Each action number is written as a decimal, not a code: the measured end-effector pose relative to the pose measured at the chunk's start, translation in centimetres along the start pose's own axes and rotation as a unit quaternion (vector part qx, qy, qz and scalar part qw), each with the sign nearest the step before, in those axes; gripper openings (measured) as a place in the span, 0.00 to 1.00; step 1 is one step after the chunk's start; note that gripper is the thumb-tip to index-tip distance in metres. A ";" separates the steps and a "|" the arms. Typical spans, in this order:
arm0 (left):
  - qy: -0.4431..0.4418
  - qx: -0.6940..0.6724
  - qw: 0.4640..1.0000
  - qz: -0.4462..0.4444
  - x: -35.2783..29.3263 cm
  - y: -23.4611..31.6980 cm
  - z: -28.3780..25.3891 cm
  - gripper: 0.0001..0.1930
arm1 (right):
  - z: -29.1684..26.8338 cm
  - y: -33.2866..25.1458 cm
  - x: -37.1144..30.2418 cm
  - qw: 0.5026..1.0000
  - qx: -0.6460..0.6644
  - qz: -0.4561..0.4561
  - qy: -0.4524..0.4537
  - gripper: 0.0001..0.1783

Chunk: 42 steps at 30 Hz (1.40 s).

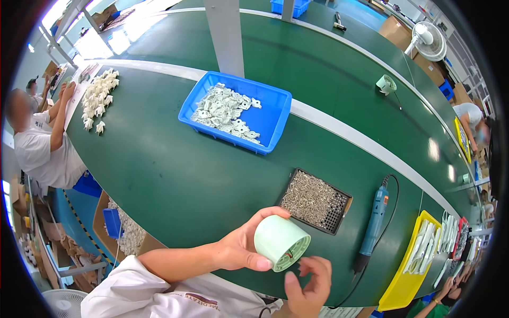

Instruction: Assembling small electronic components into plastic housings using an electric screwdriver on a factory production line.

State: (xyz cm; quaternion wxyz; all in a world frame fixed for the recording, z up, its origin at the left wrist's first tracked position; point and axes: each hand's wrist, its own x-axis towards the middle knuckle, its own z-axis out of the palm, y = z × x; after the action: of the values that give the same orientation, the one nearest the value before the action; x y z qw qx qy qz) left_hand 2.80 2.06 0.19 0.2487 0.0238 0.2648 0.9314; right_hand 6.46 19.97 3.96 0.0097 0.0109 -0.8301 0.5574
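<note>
My left hand [246, 245] is wrapped round a pale green plastic cup-shaped housing [277, 237], thumb in front and fingers behind. The housing is tilted, its hollow end turned toward the lower right, and a small dark and coppery part shows inside. Just beside that hollow end is my right hand [310, 286], with its fingers bent and the thumb held apart from them. Nothing is visible between them. Behind the housing lies a black perforated tray [335, 212] heaped with small metal screws [307, 200]. To its right rests a blue electric screwdriver [376, 217] with a black cord.
A blue bin [275, 124] holds pale green flat parts [222, 108]. Cream-coloured pieces [99, 95] lie at the far left near a seated co-worker [47, 143]. At right stands a yellow tray [395, 297] of white strips. Another green housing [386, 84] sits farther back.
</note>
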 end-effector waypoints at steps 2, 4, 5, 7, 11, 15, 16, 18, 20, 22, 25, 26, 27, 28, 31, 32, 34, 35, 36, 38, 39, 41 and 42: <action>-0.017 0.022 1.000 0.012 0.1 0.0 0.2 0.44 | -0.4 -0.3 0.2 0.999 -0.022 -0.044 0.002 0.14; -0.034 0.044 0.998 0.024 0.1 0.0 0.3 0.44 | -0.4 -0.3 0.3 0.995 -0.038 -0.096 -0.014 0.17; -0.056 0.079 0.994 0.045 0.1 -0.1 0.3 0.43 | -0.2 -0.2 0.3 0.995 -0.039 -0.096 -0.012 0.17; -0.078 0.113 0.988 0.066 0.2 -0.2 0.2 0.43 | 0.1 -0.2 0.3 0.995 -0.027 -0.099 -0.014 0.15; -0.100 0.152 0.979 0.091 0.2 -0.6 0.1 0.43 | 0.2 -0.2 -0.1 0.998 0.022 -0.051 0.000 0.12; -0.104 0.199 0.968 0.110 0.4 -0.6 -0.2 0.43 | 0.3 0.2 -0.3 0.999 0.031 -0.027 -0.015 0.09; -0.104 0.198 0.969 0.109 0.4 -0.6 -0.1 0.43 | 0.4 0.2 -0.4 0.999 0.036 -0.021 -0.025 0.10; -0.085 0.152 0.981 0.091 0.2 -0.6 0.2 0.43 | 1.1 1.1 -0.4 0.996 0.088 -0.012 0.018 0.08; -0.058 0.111 0.990 0.067 0.1 -0.5 0.3 0.43 | 1.3 1.4 -0.5 0.988 0.141 -0.004 0.059 0.07; -0.030 0.070 0.996 0.045 0.0 -0.4 0.2 0.43 | 1.4 1.5 -0.7 0.976 0.186 0.104 0.034 0.20; 0.001 -0.006 1.000 0.001 0.0 -0.6 0.0 0.42 | 2.5 1.7 -1.0 0.933 0.316 0.164 0.048 0.14; -0.009 -0.061 0.998 -0.005 0.0 -0.6 0.1 0.42 | 1.8 2.2 -1.3 0.931 0.326 0.161 -0.030 0.16; -0.019 -0.117 0.993 -0.011 0.0 -0.7 0.1 0.42 | 1.8 2.8 -1.5 0.931 0.327 0.162 -0.031 0.16; -0.017 -0.116 0.993 -0.012 0.0 -0.8 0.2 0.42 | 1.9 3.3 -1.7 0.939 0.305 0.149 -0.056 0.16; -0.035 -0.130 0.991 -0.018 0.1 -1.1 0.4 0.39 | 2.2 2.6 -1.4 0.940 0.290 0.163 -0.076 0.16; -0.024 -0.138 0.990 -0.026 0.2 -1.3 0.4 0.39 | 2.2 2.2 -1.3 0.934 0.294 0.190 -0.074 0.15; -0.033 -0.147 0.988 -0.040 0.1 -1.7 -0.1 0.37 | 2.0 2.4 -1.3 0.931 0.290 0.203 -0.082 0.15; -0.032 -0.147 0.988 -0.039 0.0 -1.7 -0.1 0.37 | 1.9 2.6 -1.3 0.929 0.287 0.217 -0.091 0.15; -0.029 -0.158 0.986 -0.041 0.0 -1.8 -0.1 0.37 | 1.7 3.4 -1.4 0.928 0.288 0.217 -0.092 0.15; -0.024 -0.169 0.985 -0.039 0.0 -1.8 0.0 0.37 | 1.2 5.2 -1.7 0.975 0.219 0.031 -0.016 0.25; -0.040 -0.177 0.982 -0.060 0.1 -1.7 -0.2 0.36 | 0.9 4.0 -0.9 0.975 0.220 0.032 -0.019 0.25; -0.053 -0.181 0.979 -0.076 0.0 -1.5 -0.2 0.36 | 0.0 1.1 0.4 0.981 0.193 -0.007 0.001 0.34; -0.032 -0.157 0.981 -0.106 -0.2 -1.3 0.0 0.39 | -0.2 1.0 0.9 0.990 0.132 -0.030 -0.033 0.43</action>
State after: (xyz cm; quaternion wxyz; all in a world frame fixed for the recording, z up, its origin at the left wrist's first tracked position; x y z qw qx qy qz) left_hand 3.56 2.94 -0.46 0.3548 -0.0134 0.1080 0.9286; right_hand 5.55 20.49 3.12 -0.0026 0.0559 -0.7484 0.6609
